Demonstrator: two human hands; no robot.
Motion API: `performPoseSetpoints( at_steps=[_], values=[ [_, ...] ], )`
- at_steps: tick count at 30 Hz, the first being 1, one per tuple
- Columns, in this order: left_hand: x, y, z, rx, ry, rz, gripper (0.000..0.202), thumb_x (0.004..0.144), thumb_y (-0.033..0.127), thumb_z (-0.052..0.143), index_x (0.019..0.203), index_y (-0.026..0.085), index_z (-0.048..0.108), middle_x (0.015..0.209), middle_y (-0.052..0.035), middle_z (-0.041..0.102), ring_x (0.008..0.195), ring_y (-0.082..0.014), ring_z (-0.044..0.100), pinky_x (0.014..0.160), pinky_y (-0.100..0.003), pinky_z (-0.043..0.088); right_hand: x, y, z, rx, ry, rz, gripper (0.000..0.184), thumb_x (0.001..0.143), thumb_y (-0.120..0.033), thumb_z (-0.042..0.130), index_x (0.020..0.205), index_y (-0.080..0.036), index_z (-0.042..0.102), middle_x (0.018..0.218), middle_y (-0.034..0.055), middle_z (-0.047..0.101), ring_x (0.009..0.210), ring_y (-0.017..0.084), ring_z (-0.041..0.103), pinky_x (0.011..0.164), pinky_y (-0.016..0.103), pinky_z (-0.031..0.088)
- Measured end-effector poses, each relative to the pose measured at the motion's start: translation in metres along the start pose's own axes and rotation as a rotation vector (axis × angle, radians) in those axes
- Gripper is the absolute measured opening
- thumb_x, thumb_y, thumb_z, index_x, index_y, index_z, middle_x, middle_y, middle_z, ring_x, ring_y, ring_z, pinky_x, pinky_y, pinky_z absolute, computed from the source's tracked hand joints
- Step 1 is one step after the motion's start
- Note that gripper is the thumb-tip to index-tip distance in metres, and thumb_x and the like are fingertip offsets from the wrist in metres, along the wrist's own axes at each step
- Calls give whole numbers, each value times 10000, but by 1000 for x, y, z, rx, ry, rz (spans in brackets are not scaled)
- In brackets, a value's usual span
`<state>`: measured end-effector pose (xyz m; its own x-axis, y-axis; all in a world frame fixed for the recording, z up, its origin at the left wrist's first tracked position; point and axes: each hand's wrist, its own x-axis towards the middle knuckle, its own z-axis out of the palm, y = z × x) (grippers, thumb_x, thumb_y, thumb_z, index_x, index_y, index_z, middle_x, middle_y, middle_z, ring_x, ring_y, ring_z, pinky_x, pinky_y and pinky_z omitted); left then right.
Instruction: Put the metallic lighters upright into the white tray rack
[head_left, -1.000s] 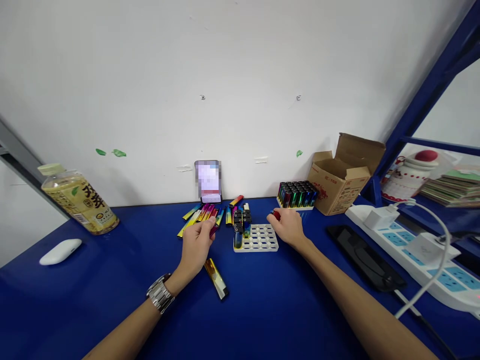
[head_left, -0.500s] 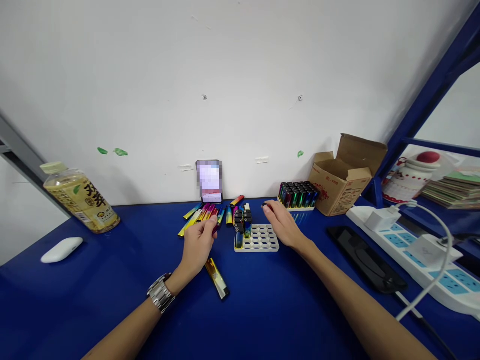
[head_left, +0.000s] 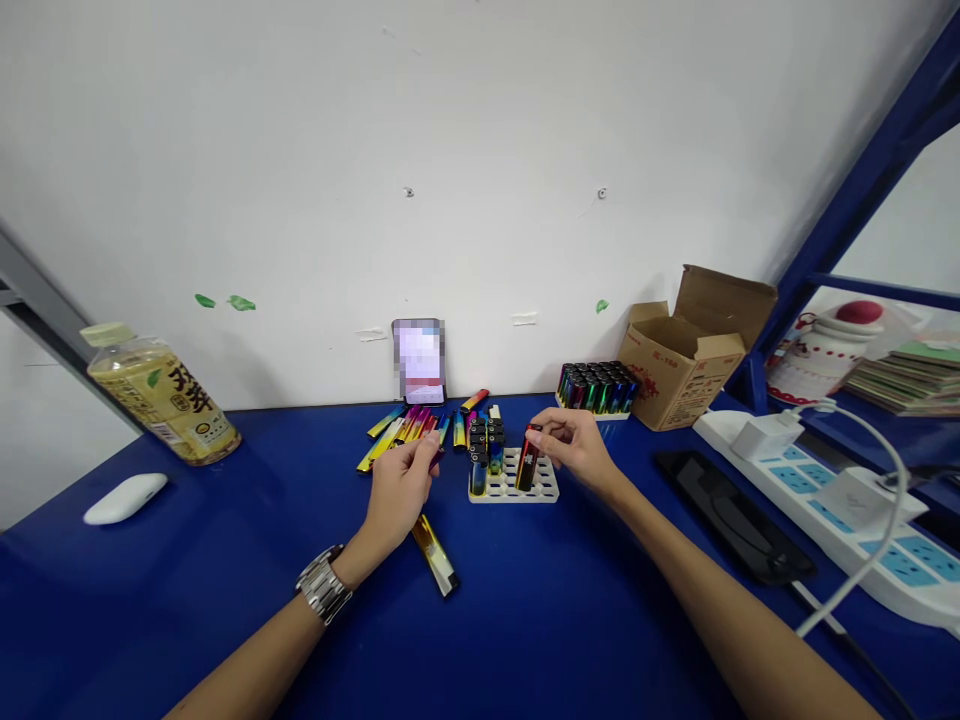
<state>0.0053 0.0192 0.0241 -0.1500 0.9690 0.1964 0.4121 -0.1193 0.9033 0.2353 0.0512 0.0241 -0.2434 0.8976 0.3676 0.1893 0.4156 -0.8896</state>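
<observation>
My right hand [head_left: 574, 440] pinches the top of a dark lighter with a red upper end [head_left: 528, 462], nearly upright over the white slotted tray [head_left: 547, 492]. I cannot tell whether its base sits in a slot. Several shiny lighters with black tops [head_left: 478, 470] stand in the tray's left columns. My left hand [head_left: 401, 490], wearing a metal watch [head_left: 322, 585], is closed on a lighter [head_left: 437, 457] mostly hidden by the fingers. Behind it lies a pile of colourful lighters [head_left: 386, 440]. One yellow lighter [head_left: 433, 556] lies alone nearer me.
A full tray of lighters [head_left: 596, 388] stands by the wall beside an open cardboard box [head_left: 671, 365]. A phone [head_left: 420, 362] leans on the wall. A bottle [head_left: 161, 395] and white case [head_left: 125, 498] are left; a black phone [head_left: 731, 515] and power strip [head_left: 825, 510] right.
My right hand has turned and brought the dark lighter into view over the tray, where its body was hidden before. My left hand has barely moved.
</observation>
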Motion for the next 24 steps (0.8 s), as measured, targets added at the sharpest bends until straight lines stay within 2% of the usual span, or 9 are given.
performPoseSetpoints(
  at_steps=[4,9,12,16,20,24],
  values=[
    [0,-1,0,-2,-15,4,499,839,538,433,488,186,480,313,50,391,338,-89,373,414,-219,308,-2,1,9,142,-105,100,361,703,-496,678,756,-148,597,572,25,623,362,125,530,359,237,379],
    [0,-1,1,-12,-25,-2,501,836,550,439,494,186,482,314,49,408,333,-88,380,411,-219,309,-3,1,16,46,-79,59,342,717,-478,676,783,-147,621,566,15,598,409,146,581,404,248,435],
    [0,-1,1,-21,-33,-11,511,835,568,438,501,184,486,320,47,414,336,-89,385,412,-221,309,-4,-1,19,-55,-79,-6,295,732,-422,677,829,-151,610,549,-2,576,438,142,582,436,247,445],
    [0,-3,2,-21,-50,0,524,845,593,423,525,183,494,335,46,421,353,-92,394,423,-225,314,-8,-6,23,-150,-94,-93,318,739,-364,687,944,-180,528,633,-9,605,486,114,566,478,229,449],
    [-1,-4,1,-16,-72,20,523,874,606,369,608,183,525,388,48,439,395,-103,416,446,-233,329,-11,-10,26,-228,-33,-216,192,798,-316,622,853,-200,479,571,-55,505,463,79,464,463,203,396],
    [-9,1,-1,12,-107,158,508,944,517,249,698,187,547,520,25,501,501,-123,465,521,-255,366,-15,-17,31,-308,22,-371,116,828,-279,581,795,-186,519,550,-59,447,469,72,413,466,200,362]
  ],
)
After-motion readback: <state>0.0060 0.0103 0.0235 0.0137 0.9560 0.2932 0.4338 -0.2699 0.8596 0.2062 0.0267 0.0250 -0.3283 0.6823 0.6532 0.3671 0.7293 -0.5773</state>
